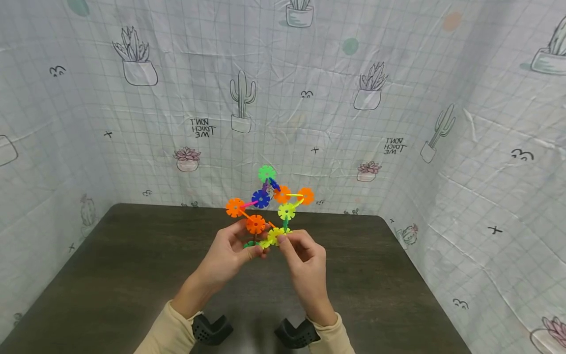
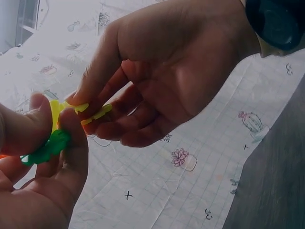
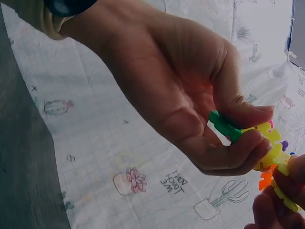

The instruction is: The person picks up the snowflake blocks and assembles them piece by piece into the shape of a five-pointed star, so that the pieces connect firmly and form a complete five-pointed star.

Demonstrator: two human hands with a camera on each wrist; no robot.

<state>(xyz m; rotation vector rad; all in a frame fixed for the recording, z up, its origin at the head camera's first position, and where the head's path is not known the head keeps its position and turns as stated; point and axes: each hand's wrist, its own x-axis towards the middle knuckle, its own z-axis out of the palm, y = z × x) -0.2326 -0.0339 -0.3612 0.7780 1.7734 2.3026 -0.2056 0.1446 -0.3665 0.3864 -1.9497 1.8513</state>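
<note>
A closed loop of interlocking plastic flower discs is held up above the table between both hands. Its light green disc (image 1: 267,173) is at the top, a blue disc (image 1: 261,199) and orange discs (image 1: 235,207) run down the left side, and a lime disc (image 1: 286,211) is on the right. My left hand (image 1: 225,251) pinches a yellow disc (image 2: 102,113) at the lower edge between thumb and fingers. Close beside it, my right hand (image 1: 307,263) pinches another yellow disc (image 1: 275,236), with a green disc (image 3: 224,125) under its thumb. Fingers hide part of the joint.
A dark wooden table (image 1: 353,295) lies below the hands. White cloth (image 1: 274,98) printed with cacti stands behind and along both sides. Black wrist mounts (image 1: 212,330) sit at both cuffs.
</note>
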